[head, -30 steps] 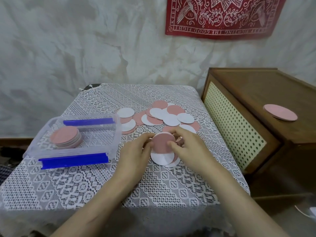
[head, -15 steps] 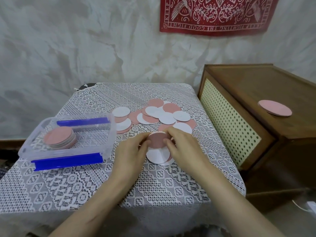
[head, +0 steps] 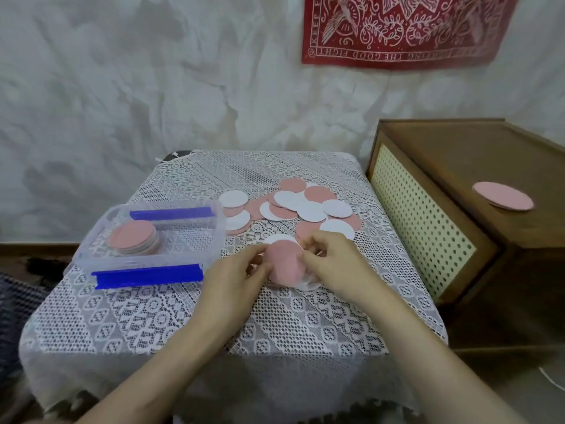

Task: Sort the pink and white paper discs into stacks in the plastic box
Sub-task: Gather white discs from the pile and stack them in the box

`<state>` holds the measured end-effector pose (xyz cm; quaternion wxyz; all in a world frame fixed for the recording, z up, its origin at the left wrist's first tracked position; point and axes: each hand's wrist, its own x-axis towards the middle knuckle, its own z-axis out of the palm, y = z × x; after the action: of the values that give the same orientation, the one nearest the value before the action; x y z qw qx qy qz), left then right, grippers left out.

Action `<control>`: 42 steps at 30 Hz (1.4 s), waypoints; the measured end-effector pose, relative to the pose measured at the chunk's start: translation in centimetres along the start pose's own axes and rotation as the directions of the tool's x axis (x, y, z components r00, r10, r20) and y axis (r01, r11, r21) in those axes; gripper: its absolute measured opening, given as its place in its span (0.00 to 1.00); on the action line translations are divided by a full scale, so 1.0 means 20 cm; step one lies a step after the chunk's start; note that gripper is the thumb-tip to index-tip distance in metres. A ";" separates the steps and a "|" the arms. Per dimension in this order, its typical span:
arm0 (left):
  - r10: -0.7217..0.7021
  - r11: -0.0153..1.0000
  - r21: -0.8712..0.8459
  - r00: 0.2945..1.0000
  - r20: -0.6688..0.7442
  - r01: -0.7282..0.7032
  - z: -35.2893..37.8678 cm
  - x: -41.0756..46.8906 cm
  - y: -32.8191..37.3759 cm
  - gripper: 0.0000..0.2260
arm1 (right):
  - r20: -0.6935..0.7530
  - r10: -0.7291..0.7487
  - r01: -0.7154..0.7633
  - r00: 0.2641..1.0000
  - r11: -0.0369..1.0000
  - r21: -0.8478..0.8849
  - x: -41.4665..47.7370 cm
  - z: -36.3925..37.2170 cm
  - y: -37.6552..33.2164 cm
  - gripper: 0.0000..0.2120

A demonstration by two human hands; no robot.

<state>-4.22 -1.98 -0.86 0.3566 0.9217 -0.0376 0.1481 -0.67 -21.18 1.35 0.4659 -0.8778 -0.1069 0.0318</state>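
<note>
Pink disc (head: 286, 264) stays pinched between my left hand (head: 232, 280) and right hand (head: 333, 264), fingers curled on its edges, and now hides most of the white discs (head: 310, 284) underneath. I see the plastic box (head: 218, 231) with its pink stack (head: 133, 237) at nine o'clock, loose discs (head: 305, 206) at twelve.

Box (head: 159, 240) left of discs (head: 305, 206)

1. One plastic box (head: 183, 255) with two blue latches (head: 146, 275) is counted.
2. One stack of pink discs (head: 133, 237) is seen inside.
3. One pink disc (head: 286, 266) is held by two hands: left hand (head: 232, 280), right hand (head: 333, 264).
4. Roughly eight white discs (head: 310, 211) and seven loose pink discs (head: 319, 194) are counted; overlaps hide some.
</note>
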 end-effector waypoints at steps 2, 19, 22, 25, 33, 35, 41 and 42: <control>0.005 0.995 0.103 1.000 0.029 -0.008 -0.03 -0.04 -0.02 0.16 | 0.074 0.066 -0.071 0.995 0.995 0.067 0.01 0.01 0.00 0.05; -0.231 0.959 0.120 0.955 -0.185 0.255 -0.55 -0.28 -0.35 0.08 | 0.256 0.028 -0.101 0.966 0.956 0.275 0.08 0.23 -0.37 0.05; -0.246 0.941 0.172 0.938 -0.244 0.292 -0.67 -0.26 -0.43 0.10 | 0.234 -0.015 -0.038 0.972 0.975 0.220 0.16 0.35 -0.51 0.06; -0.213 0.937 0.206 0.930 -0.298 0.281 -0.78 -0.19 -0.48 0.11 | 0.211 -0.015 -0.028 0.977 0.980 0.199 0.27 0.46 -0.63 0.05; -0.183 0.918 0.276 0.922 -0.341 0.285 -0.88 -0.05 -0.67 0.25 | 0.196 0.085 -0.115 0.977 0.983 0.146 0.54 0.77 -0.78 0.05; -0.212 0.927 0.232 0.924 -0.319 0.293 -0.87 -0.05 -0.71 0.30 | 0.182 0.093 -0.109 0.979 0.991 0.079 0.59 0.84 -0.78 0.05; -0.201 0.934 0.226 0.931 -0.304 0.276 -0.84 -0.05 -0.75 0.29 | 0.129 0.002 0.011 0.992 0.995 -0.100 0.60 0.96 -0.76 0.07; -0.196 0.936 0.226 0.932 -0.303 0.271 -0.84 -0.05 -0.75 0.29 | 0.125 -0.023 0.038 0.992 0.993 -0.112 0.59 0.97 -0.76 0.07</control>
<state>-6.68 20.37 1.06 0.2473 0.9291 0.1433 0.2348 5.53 5.31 3.51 0.4078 -0.8976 -0.1505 0.0728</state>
